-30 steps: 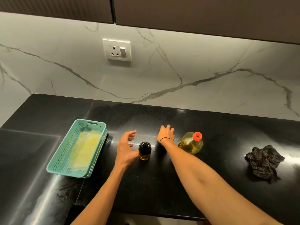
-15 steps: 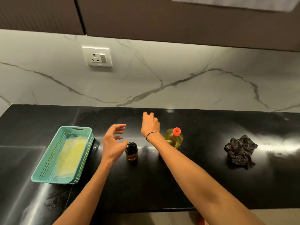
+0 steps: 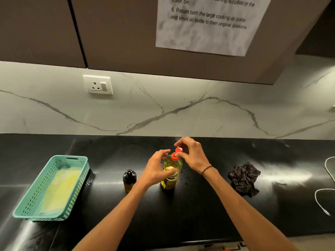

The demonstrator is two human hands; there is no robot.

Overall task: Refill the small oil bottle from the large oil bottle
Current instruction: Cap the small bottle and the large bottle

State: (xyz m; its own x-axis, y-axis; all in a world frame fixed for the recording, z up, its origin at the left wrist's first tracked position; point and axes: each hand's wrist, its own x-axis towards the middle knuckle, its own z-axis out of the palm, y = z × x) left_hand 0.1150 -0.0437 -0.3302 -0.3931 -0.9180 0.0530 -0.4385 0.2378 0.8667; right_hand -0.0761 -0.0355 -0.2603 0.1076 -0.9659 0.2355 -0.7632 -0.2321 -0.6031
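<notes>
The large oil bottle (image 3: pixel 171 173) stands upright on the black surface (image 3: pixel 199 211), gripped around its body by the left hand (image 3: pixel 156 170). Just above, the right hand (image 3: pixel 192 154) pinches the red cap (image 3: pixel 178 150), which looks lifted off the neck. So the opening step appears nearly finished. The small oil bottle (image 3: pixel 129 179) stands near the left hand, on its outer side, with its dark top on; opening it likely comes next, then a slow, steady pour. A crumpled cloth (image 3: pixel 244 178) lies beyond the right hand.
</notes>
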